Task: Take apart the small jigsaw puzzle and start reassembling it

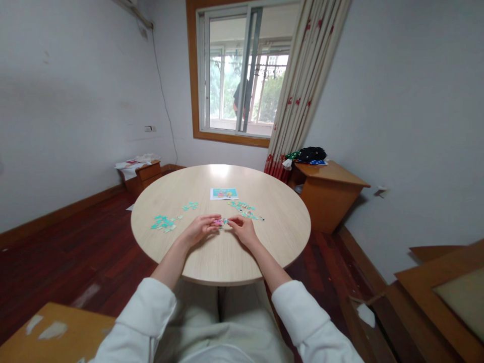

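At the near middle of the round table (227, 267), my two hands meet over a few small jigsaw puzzle pieces. My left hand (198, 229) has its curved fingers and thumb on a pink puzzle piece (218, 222). From the other side, my right hand (244, 229) pinches a small blue-and-white puzzle piece (226, 221) against it. Whether the pieces interlock is too small to tell. Just beyond lies a picture card (224, 193) with a turquoise background. Loose turquoise pieces (163, 222) are spread to the left, and mixed-colour pieces (244, 207) to the right.
A smaller cluster of turquoise pieces (190, 205) lies left of the card. Beyond the table's right edge stands a wooden cabinet (333, 194) with dark cloth (312, 154) on top. A low wooden box (148, 174) holds papers at the far left. A person (242, 98) shows through the window.
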### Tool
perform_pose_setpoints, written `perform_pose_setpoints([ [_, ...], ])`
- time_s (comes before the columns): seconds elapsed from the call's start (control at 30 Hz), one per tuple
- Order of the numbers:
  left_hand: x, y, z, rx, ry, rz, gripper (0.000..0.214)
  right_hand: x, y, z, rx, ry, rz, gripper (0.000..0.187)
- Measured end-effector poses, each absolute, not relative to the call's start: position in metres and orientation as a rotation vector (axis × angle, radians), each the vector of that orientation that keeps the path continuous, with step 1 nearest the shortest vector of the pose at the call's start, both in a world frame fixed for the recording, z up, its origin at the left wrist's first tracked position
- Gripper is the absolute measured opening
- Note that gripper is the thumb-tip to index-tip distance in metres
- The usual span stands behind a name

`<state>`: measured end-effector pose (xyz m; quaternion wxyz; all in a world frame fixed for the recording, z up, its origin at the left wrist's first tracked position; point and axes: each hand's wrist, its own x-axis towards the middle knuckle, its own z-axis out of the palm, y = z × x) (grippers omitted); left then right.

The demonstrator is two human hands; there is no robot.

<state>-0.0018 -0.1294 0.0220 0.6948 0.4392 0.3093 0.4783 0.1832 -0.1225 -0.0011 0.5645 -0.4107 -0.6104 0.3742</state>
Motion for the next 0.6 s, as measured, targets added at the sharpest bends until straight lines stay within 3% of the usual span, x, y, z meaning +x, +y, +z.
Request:
perform_pose_setpoints([
  [0.23, -0.014, -0.113, 0.014, 0.685, 0.850, 1.555, 0.013, 0.184, -0.121, -0.003, -1.000, -1.445, 0.834, 0.018],
  [0.6, -0.013, -0.112, 0.016, 0.604, 0.848, 1.591, 0.011, 0.185, -0.119, -0.004, -1.047, -1.481, 0.765, 0.015],
])
